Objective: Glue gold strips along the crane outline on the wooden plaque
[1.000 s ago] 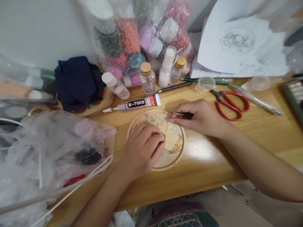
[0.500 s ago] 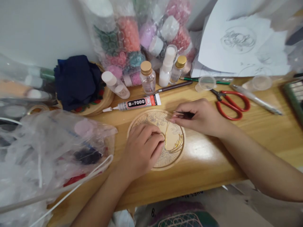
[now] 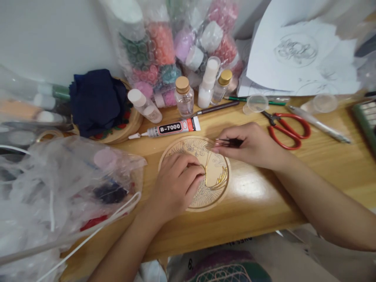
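Note:
A round wooden disc with a printed feather-and-cloud line pattern lies flat on the table. Gold wire follows some of its lines at the right, and a thin gold strand runs up the middle. My left hand rests over the disc's left part, fingers curled and their tips pressed together near that strand; what they pinch is hidden. In my right hand are dark tweezers, held nearly level with the tips over the disc's upper right edge, near the strand's upper end.
Behind the disc lie a B-7000 glue tube and a corked glass bottle. Red-handled pliers and a white pen are at the right. A clear plastic bag covers the left side. Paper drawings stand at the back right.
The whole view has shifted very slightly. Both hands and the tweezers stay in nearly the same place over the disc.

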A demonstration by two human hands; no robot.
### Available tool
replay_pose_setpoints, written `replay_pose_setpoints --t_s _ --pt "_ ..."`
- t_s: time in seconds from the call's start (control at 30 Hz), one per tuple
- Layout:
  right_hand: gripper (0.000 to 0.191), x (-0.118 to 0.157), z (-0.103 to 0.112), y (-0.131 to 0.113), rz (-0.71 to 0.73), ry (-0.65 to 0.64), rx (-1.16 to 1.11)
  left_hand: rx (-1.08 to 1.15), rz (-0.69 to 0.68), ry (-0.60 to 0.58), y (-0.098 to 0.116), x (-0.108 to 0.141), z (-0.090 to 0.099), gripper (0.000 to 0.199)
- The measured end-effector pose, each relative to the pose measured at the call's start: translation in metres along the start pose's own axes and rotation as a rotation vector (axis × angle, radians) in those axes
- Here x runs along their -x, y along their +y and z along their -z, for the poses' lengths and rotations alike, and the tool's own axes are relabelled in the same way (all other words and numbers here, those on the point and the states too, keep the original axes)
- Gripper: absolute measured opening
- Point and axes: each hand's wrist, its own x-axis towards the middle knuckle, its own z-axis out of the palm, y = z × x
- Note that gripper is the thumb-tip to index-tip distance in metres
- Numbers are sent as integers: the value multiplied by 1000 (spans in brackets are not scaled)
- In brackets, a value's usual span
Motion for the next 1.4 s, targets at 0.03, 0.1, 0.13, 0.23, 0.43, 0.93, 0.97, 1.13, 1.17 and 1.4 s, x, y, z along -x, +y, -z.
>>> replay_pose_setpoints --t_s 0.03,0.1,0.13,0.23,0.43,0.93,0.97,1.13,1.17,1.4 --pt "25 0 0 0 -3 0 -2 3 3 -3 0 0 0 5" --pt "26 0 0 0 -8 -1 -5 8 7 -10 0 0 0 6" --pt "26 0 0 0 -9 0 -6 12 6 -10 -1 0 1 6" --pt "26 0 0 0 -11 -2 -5 23 0 -19 -2 1 1 7" --pt "27 0 0 0 -14 -2 -8 34 -13 -35 -3 1 2 10" --pt "27 0 -1 1 2 12 0 44 -28 -33 -2 0 4 14" --pt "28 0 -1 1 4 12 1 44 -27 -35 -2 0 4 14" --pt "28 0 -1 1 2 7 0 45 -18 -39 -2 0 4 14" --pt "28 0 -1 1 1 6 -3 44 -16 -40 -2 0 4 14" --pt "29 0 0 2 -2 1 -13 34 -22 -30 -2 0 3 13"
